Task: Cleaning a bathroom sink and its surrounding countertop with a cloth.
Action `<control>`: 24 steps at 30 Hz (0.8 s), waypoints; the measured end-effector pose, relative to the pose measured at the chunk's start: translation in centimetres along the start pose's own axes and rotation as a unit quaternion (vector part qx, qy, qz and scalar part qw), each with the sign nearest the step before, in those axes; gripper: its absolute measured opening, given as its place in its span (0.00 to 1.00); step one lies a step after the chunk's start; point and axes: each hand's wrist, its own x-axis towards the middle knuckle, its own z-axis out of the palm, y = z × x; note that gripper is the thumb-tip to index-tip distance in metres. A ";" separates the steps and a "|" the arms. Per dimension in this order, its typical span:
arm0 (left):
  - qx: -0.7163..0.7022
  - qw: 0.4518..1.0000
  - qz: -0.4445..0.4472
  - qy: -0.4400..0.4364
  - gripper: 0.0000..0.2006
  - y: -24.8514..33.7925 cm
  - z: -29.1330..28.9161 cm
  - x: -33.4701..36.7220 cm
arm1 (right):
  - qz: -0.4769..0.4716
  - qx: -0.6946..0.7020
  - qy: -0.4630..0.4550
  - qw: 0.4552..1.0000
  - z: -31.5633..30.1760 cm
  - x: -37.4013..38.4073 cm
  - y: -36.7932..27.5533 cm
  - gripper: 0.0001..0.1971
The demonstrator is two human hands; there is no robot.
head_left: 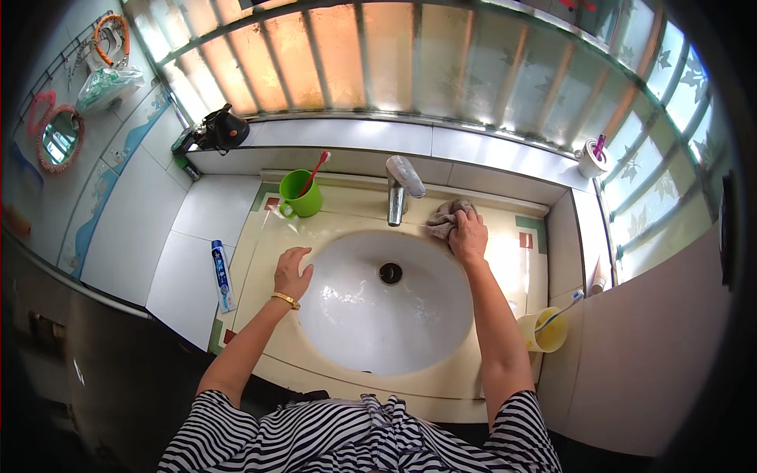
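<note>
My right hand (468,235) is closed on a crumpled grey-brown cloth (449,218), pressed to the cream countertop (505,268) right of the faucet. My left hand (292,272), with a gold band on its wrist, rests at the left rim of the white oval sink (378,323). Its fingers stretch out and hold nothing. Between the two hands stands the chrome faucet (400,189) at the back of the basin. Beyond my left hand is a green cup (303,202) with a red toothbrush (317,170) leaning in it.
A blue-and-white toothpaste tube (222,276) lies at the left. On the right, a yellow cup (550,331) holds another toothbrush (558,309). A black object (225,128) and a white cup (593,160) sit on the tiled ledge below the window. A small mirror (61,139) hangs on the left wall.
</note>
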 end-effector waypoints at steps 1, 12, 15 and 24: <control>0.062 0.998 -0.016 0.016 0.27 -2.6 0.0 -0.1 | -0.019 0.105 -0.023 0.994 0.2 0.2 -0.4 0.13; 0.198 0.943 -0.193 -0.187 0.52 -6.1 -2.2 1.0 | -0.025 0.233 0.249 0.940 -7.8 12.7 6.3 0.18; 0.189 0.943 -0.189 -0.200 0.52 -6.0 -1.5 1.2 | 0.048 0.141 0.152 0.977 -4.6 15.7 8.9 0.22; 0.167 0.945 -0.192 -0.207 0.52 -5.5 -2.3 1.2 | -0.152 -0.058 0.016 0.987 -4.0 16.6 0.0 0.16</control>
